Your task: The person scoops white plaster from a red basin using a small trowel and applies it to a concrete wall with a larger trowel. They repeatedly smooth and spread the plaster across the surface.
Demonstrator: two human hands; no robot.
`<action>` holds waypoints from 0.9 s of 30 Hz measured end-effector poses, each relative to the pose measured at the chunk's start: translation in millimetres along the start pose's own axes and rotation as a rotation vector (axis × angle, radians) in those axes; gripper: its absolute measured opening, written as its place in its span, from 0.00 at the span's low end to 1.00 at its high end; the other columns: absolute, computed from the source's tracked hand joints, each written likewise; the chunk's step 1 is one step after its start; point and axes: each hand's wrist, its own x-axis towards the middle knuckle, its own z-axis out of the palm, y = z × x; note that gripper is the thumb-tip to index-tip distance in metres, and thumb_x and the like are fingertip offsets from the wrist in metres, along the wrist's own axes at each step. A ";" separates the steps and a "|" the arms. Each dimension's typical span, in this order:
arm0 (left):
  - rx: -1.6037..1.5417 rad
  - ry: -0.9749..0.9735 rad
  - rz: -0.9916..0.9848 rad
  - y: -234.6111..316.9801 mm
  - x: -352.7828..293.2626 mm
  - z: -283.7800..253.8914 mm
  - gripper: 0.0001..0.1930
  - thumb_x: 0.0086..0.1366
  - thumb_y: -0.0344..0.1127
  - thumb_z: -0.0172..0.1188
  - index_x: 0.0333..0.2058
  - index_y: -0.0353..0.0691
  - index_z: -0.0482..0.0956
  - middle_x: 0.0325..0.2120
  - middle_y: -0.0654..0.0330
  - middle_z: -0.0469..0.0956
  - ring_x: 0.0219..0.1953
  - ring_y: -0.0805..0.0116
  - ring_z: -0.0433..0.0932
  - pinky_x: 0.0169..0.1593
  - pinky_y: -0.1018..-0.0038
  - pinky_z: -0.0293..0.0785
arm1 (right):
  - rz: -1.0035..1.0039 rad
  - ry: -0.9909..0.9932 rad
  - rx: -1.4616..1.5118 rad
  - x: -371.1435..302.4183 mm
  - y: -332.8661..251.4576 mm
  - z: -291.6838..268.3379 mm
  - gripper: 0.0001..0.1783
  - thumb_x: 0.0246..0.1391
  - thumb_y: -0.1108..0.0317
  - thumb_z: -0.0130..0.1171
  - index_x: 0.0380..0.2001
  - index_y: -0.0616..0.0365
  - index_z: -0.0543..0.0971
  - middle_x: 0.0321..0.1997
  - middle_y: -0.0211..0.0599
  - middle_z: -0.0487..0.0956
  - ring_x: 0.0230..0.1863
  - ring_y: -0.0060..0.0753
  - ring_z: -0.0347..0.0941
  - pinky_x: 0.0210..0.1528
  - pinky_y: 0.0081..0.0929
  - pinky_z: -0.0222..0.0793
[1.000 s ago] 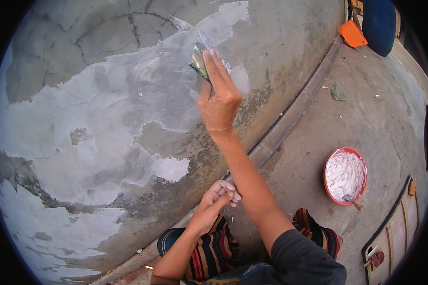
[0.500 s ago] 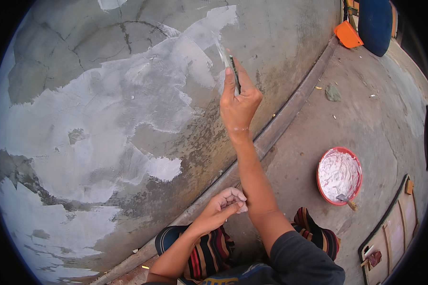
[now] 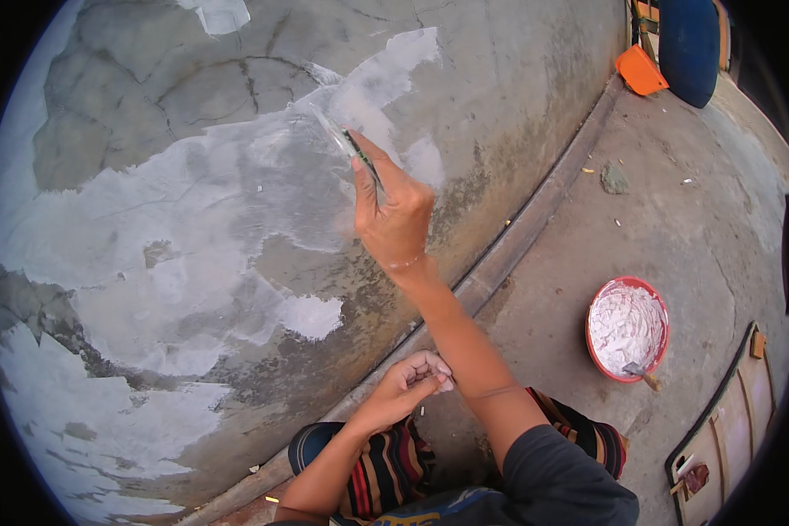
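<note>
My right hand (image 3: pixel 394 215) is closed around a putty knife (image 3: pixel 334 131), its thin blade seen nearly edge-on against the wall (image 3: pixel 500 79). Smeared white filler (image 3: pixel 175 210) covers a broad area around and left of the blade, with ragged edges over grey concrete. Beside my right forearm, my left hand (image 3: pixel 412 381) is curled up, its fingers coated in white. Whether anything lies inside those fingers is hidden.
On the floor to the right stands a red-rimmed bowl (image 3: pixel 593 344) of white paste, with a second putty knife (image 3: pixel 643 375) resting in it. A framed panel (image 3: pixel 732 430) lies at lower right. An orange dustpan-like piece (image 3: pixel 641 70) and a dark blue rounded object (image 3: pixel 688 53) are farther off.
My right hand has swept left and somewhat down along the wall with the putty knife, uncovering a pale filler patch to its right. My left hand has stayed nearly in place.
</note>
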 end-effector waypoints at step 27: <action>0.147 0.025 0.069 -12.0 2.0 -20.7 0.07 0.71 0.34 0.53 0.42 0.37 0.72 0.37 0.65 0.75 0.41 0.77 0.76 0.45 0.79 0.71 | -0.252 0.037 -0.235 -13.3 11.8 19.7 0.22 0.50 0.78 0.59 0.49 0.50 0.81 0.44 0.42 0.83 0.39 0.36 0.83 0.34 0.24 0.76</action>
